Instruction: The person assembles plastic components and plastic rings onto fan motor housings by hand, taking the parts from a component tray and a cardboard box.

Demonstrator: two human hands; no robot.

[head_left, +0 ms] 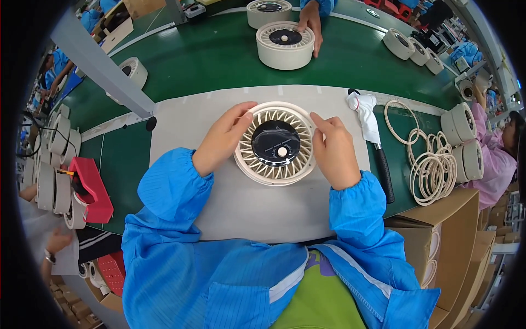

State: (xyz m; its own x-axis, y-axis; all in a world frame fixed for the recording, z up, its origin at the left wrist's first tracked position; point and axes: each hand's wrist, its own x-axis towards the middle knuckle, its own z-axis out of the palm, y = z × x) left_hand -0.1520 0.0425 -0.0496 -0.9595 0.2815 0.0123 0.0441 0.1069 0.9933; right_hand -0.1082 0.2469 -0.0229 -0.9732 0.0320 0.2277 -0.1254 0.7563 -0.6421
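Note:
On the grey mat (252,214) in front of me sits a round cream housing with fan-like vanes (257,151), its black centre disc (275,141) and small cream knob facing up. A thin cream ring (283,104) lies around its top rim; I cannot tell whether it is seated all the way round. My left hand (224,137) is closed on the ring's upper left side, fingertips on the edge. My right hand (337,151) pinches at the right edge, index finger bent over the rim. The undersides of the fingers are hidden.
A black-handled mallet with a white cloth-wrapped head (366,118) lies right of the mat, beside stacked cream rings (435,167). A red holder (93,189) stands left. Across the green belt (203,60), another person's hand (312,24) touches a similar housing (285,52). A cardboard box (457,247) stands right.

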